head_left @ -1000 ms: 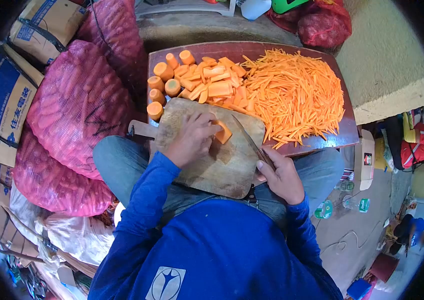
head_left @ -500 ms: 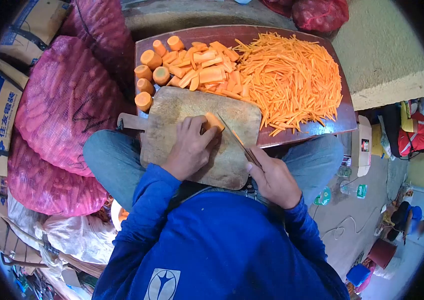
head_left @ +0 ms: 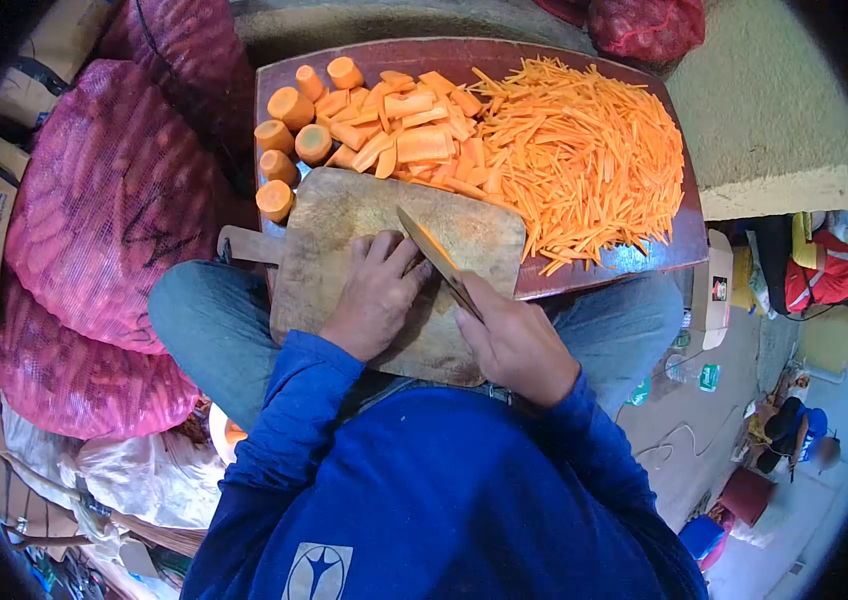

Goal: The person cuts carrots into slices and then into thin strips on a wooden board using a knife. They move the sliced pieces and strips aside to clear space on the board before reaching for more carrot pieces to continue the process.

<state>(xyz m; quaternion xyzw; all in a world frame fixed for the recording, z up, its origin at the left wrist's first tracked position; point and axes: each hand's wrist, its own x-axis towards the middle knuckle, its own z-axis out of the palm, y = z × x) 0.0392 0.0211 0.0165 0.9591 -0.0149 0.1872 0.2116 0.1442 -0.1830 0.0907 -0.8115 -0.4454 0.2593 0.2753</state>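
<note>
carrot slab point(head_left: 428, 243) on cutting board point(head_left: 344, 210), near centre, mostly hidden by knife point(head_left: 436, 258) | left hand point(head_left: 376, 292) fingers pressed together pinning it | right hand point(head_left: 514, 340) wrapped round handle | tip: tuck fingertips, cut even slices | carrot sticks point(head_left: 584, 150) far right on desk point(head_left: 689, 235)

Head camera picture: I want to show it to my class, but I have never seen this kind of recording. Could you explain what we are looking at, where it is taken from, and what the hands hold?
No machine here: a person in a blue long-sleeved top wears a camera on the head, so the round view looks down over their own arms. A worn wooden chopping board rests on their lap. The right hand grips a long-bladed knife; the left hand presses a slab of orange carrot, mostly hidden under its fingers. Behind the board, a dark red-brown tray carries thin orange carrot sticks, flat carrot slabs and round carrot stubs. Pink mesh sacks lie to the left.
</note>
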